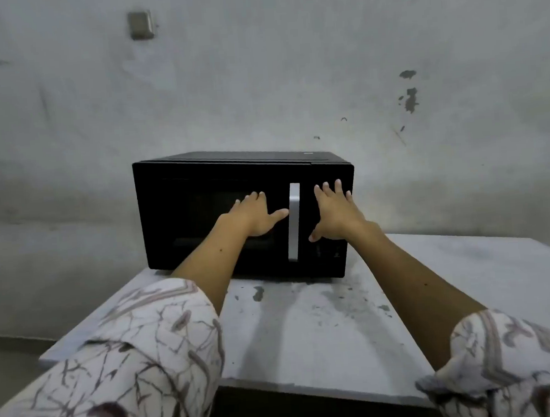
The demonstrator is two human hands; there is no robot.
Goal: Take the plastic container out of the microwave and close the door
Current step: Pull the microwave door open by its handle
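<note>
A black microwave (180, 182) stands at the back of a pale table (308, 329), and its door is closed. A vertical silver handle (293, 221) runs down the door's right side. My left hand (254, 218) lies flat on the door glass just left of the handle, fingers spread, thumb tip close to the handle. My right hand (335, 212) rests flat on the control panel just right of the handle, fingers apart. Neither hand holds anything. No plastic container shows; the dark door hides the inside.
The stained table top reaches from the microwave to its near edge (312, 388). A worn grey wall stands right behind the microwave, with a small switch plate (140, 24) high up. Patterned sleeves cover both my upper forearms.
</note>
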